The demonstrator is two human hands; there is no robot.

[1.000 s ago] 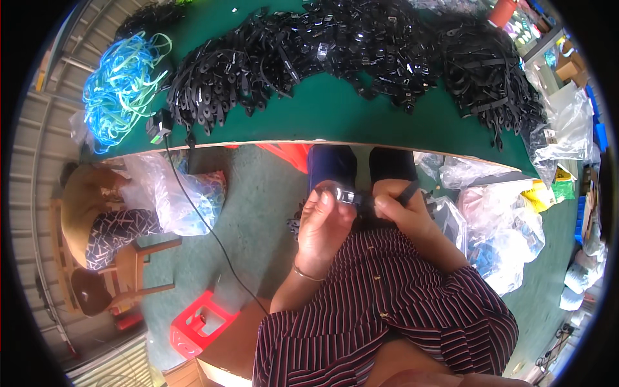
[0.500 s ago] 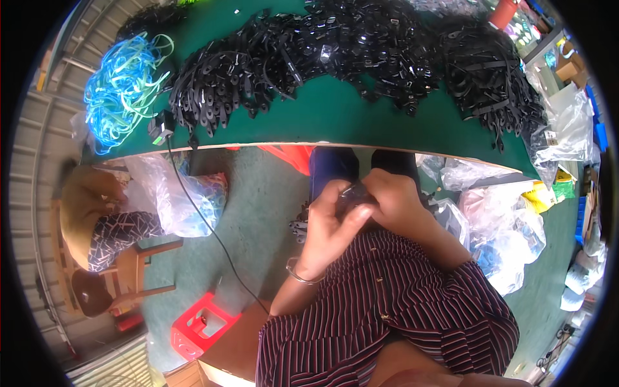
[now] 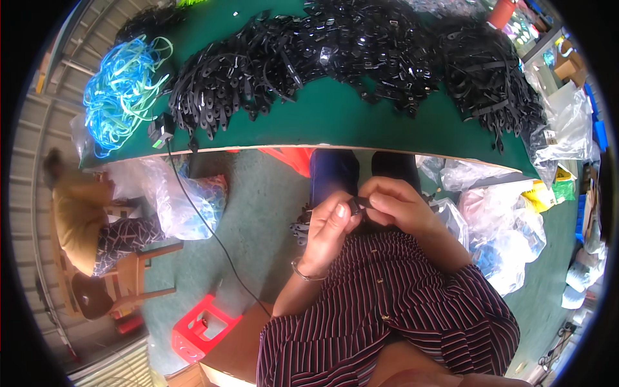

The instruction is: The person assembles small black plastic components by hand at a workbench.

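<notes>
Fingers point(image 3: 340, 213) of the left hand point(image 3: 329, 232) and of the right hand point(image 3: 396, 206) are pinched together on a small black strap piece point(image 3: 356, 205), held between both hands over the lap, just below the near edge of the green counter point(image 3: 335, 119). On the counter lies a long heap of black straps point(image 3: 348, 51); at its left end lies a bundle of blue and green cords point(image 3: 122, 90).
</notes>
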